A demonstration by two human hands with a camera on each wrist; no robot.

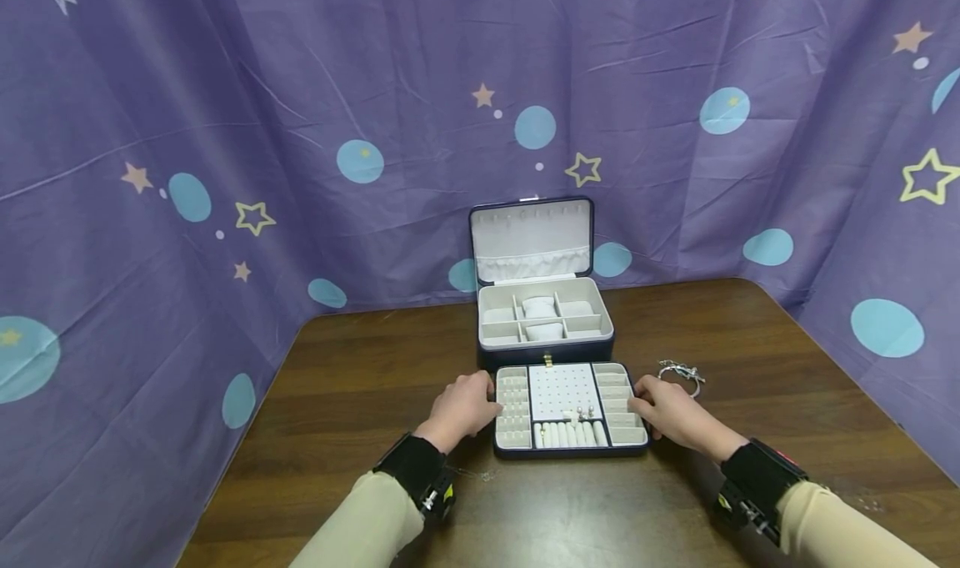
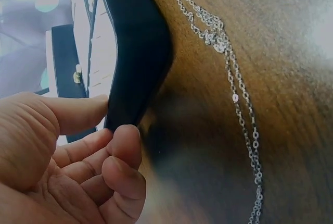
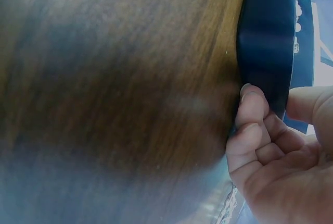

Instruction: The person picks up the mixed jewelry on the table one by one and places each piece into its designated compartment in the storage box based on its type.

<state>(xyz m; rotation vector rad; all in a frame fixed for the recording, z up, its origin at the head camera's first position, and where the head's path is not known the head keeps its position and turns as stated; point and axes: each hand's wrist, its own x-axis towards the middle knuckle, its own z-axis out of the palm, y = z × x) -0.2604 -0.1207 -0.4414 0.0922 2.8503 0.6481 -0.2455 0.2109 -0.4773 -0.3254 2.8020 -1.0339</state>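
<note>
A dark-blue jewelry tray [image 1: 570,453] with cream compartments lies before the jewelry box [image 1: 517,356], whose lid [image 1: 534,238] stands up. My left hand [image 1: 463,405] grips the tray's left side, thumb at the rim and fingers against the outer wall in the left wrist view. On the opposite side, my right hand [image 1: 678,415] holds it the same way, with fingertips low on the dark wall in the right wrist view. Small earrings [image 1: 585,412] sit on the tray's white dotted panel [image 1: 562,384], above a row of ring rolls [image 1: 570,434].
Beyond my right hand lies a silver bracelet [image 1: 692,374]. A silver chain necklace [image 2: 242,109] rests on the wooden table [image 1: 360,384] near my left wrist. Two white cushions [image 1: 538,307] sit in the box's compartments. A purple patterned curtain [image 1: 420,92] hangs behind the table.
</note>
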